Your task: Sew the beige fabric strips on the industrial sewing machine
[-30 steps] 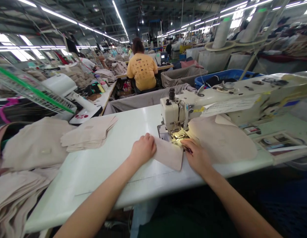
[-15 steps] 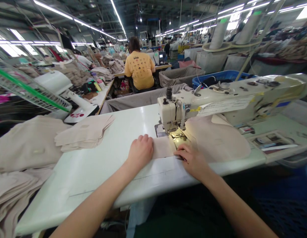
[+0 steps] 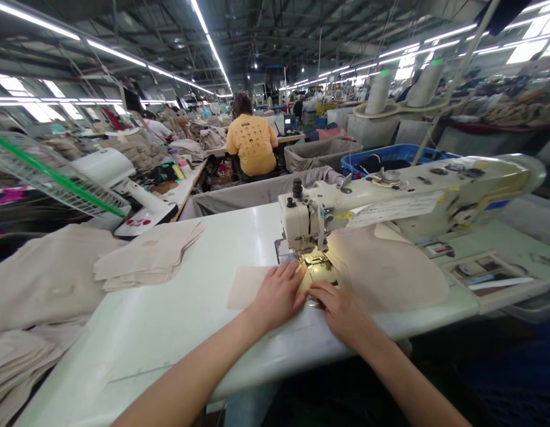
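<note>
A small pale beige fabric piece lies on the white sewing table, just left of the lit needle plate of a sewing machine. My left hand rests on the fabric's right part, fingers extended and pressing it down, covering much of that end. Close beside it, my right hand has its thumb and fingertips pinched at the fabric's right end, in front of the needle plate. Right of the plate, a larger rounded beige panel spreads under the machine arm.
Beige fabric stacks cover the table's left side, beside a white fan. A tray of small tools sits at the right. Beyond the table are a cloth-lined bin, a blue basket and a seated person in yellow.
My left hand has slid right along the fabric, close to my right hand, exposing fabric on its left. My right hand stays by the needle plate. The view has tilted up slightly.
</note>
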Available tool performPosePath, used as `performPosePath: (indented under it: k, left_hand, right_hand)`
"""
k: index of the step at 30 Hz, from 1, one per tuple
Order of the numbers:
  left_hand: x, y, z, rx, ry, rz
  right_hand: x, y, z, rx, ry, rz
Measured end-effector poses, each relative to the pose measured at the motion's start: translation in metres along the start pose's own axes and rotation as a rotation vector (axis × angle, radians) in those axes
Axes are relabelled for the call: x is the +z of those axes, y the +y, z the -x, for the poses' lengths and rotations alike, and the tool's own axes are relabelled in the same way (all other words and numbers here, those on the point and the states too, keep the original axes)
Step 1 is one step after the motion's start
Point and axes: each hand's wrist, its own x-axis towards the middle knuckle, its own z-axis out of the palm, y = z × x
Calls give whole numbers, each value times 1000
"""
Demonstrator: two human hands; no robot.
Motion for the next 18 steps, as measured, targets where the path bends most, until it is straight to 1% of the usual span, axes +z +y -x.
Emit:
performPosePath:
  k: [5, 11, 18]
  left_hand:
    - [1, -7, -5, 8, 22, 63]
    - [3, -5, -4, -8, 16, 80]
    - [3, -5, -4, -11, 18, 83]
  right_hand:
    - [2, -1, -5, 7, 9, -4]
    - [1, -2, -4, 13, 9, -39]
    - [-1, -2, -5, 28, -13, -20]
